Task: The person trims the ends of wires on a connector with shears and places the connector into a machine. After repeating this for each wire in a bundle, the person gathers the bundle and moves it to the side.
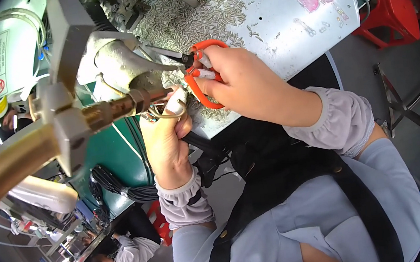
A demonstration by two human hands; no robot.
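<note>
My right hand (239, 72) is closed around a pair of scissors (211, 103) with orange loop handles and a dark pivot. Their blades point left, toward a pale, worn machine part (112, 62). White wraps cover some fingertips of this hand. Just below the blades, my left hand (163, 142) is raised with its fingers bent together. A thin, pale curved loop (179, 113) shows at those fingers, but what they pinch is too small and partly hidden to name. A brass-coloured rod (113, 109) crosses in front, beside the left fingertips.
Many small metal pieces (206, 19) lie heaped on the white tabletop (287, 32). Coiled black cables (112, 187) rest on a green surface at left. A red stool (390, 17) stands at the far right. Another person (130, 253) sits at the lower left.
</note>
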